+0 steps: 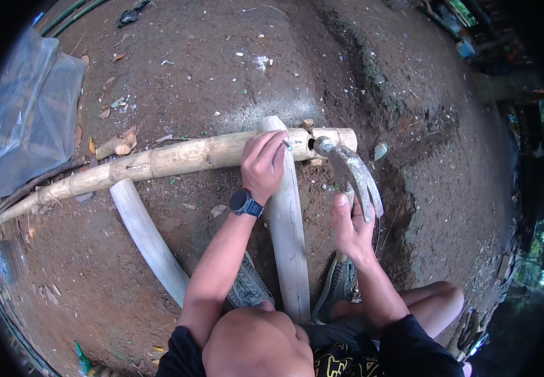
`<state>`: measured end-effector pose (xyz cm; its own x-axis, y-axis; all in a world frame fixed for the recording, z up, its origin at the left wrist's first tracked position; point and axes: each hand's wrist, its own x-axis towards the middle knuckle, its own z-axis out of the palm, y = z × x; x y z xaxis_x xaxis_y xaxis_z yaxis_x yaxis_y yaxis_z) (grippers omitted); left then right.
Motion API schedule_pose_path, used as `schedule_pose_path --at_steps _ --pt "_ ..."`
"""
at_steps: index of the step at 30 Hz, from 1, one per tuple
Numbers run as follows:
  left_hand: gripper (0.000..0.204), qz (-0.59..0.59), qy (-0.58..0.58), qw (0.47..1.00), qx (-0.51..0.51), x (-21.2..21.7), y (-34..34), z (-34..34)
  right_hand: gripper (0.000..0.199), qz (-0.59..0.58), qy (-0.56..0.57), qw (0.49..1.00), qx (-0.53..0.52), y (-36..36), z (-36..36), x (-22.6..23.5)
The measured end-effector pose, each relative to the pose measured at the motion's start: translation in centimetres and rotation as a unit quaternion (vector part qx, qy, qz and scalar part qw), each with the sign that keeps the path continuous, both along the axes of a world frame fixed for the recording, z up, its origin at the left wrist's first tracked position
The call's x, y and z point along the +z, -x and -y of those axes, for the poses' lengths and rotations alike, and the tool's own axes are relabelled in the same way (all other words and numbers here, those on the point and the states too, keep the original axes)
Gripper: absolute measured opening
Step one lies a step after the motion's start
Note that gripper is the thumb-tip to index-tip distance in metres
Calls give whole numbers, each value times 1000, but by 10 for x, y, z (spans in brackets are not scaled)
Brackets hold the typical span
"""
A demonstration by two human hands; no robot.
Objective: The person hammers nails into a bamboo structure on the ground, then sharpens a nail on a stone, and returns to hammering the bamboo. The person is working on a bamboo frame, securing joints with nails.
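Note:
My left hand (264, 162), with a dark watch on its wrist, is closed in a pinch over a pale flat bamboo slat (288, 232). Between its fingers shows the metal end of a nail (288, 146). The slat's far end lies across a bamboo pole (178, 157), near the pole's right end. My right hand (353, 229) grips a claw hammer (350, 168) by the handle, just under its worn metal head. The hammer's striking face is close to a dark hole in the pole, right of the nail; whether it touches the pole I cannot tell.
A second curved slat (146, 235) lies left of my left forearm. Clear plastic sheeting (30, 113) covers something at the far left. A bamboo offcut (118, 144) sits behind the pole. My shoes (250, 283) flank the slat. A green bottle (82, 359) stands at the lower left.

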<state>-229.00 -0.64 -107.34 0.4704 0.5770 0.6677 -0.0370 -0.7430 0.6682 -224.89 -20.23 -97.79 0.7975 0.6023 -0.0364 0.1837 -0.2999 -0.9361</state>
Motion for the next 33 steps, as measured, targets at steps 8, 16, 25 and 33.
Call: schedule_pose_path --at_steps 8,16,25,33 --pt "42 -22 68 996 56 -8 3 -1 29 16 15 1000 13 9 -6 1" --pt "41 -63 61 996 18 -4 1 -22 31 7 9 1000 15 8 -6 -1" --pt "26 -108 104 988 -28 -9 -10 -46 37 -12 37 999 24 4 -4 3" --pt "24 -153 494 841 -159 -23 -32 -80 33 17 23 999 26 7 -6 -1"
